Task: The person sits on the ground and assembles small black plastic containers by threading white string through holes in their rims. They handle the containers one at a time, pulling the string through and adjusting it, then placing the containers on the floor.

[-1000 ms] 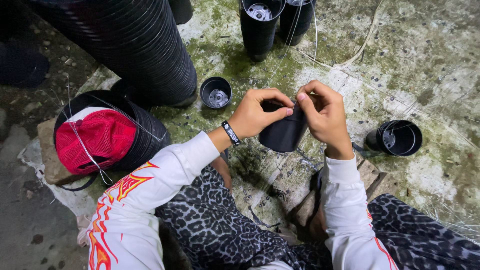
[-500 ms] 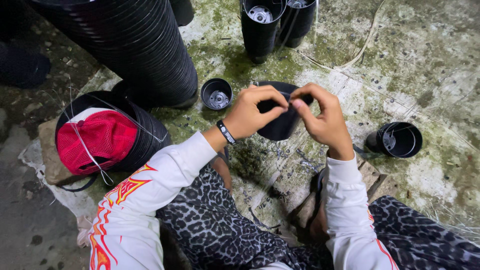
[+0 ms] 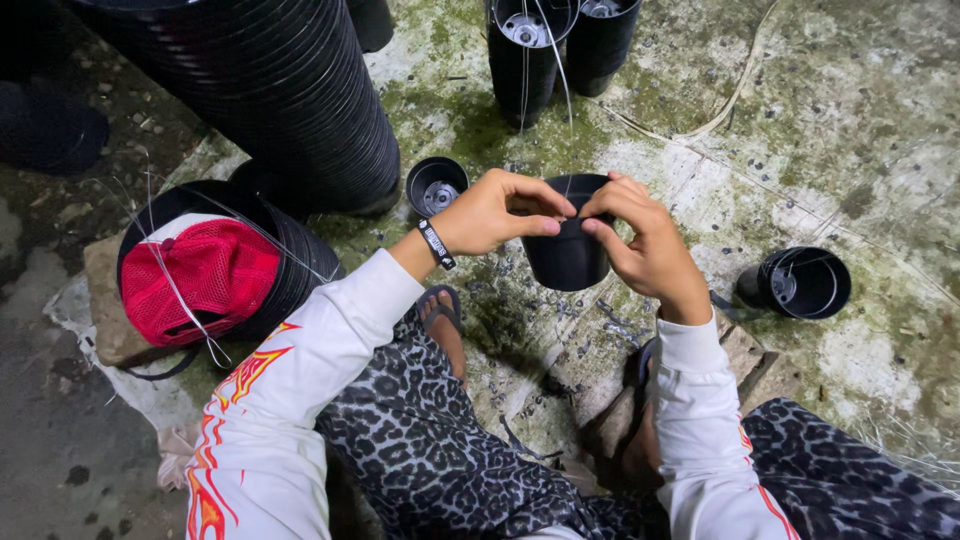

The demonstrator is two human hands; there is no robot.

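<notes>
Pot tilted upright again between both hands since half a second ago.
Left hand (image 3: 490, 212) and right hand (image 3: 640, 240) pinch the rim of the small black pot (image 3: 568, 255), fingers curled closed, above the mossy concrete floor (image 3: 860, 130), near a red cap (image 3: 200, 275).

Matt black plastic pot (image 3: 568, 250); rough mossy concrete floor (image 3: 850, 130); red mesh-cloth cap (image 3: 200, 280).

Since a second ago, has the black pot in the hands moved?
Yes. The black pot has turned from tilted to upright and sits slightly higher, nearer the small pot lying on the ground; both hands hold its rim.
</notes>
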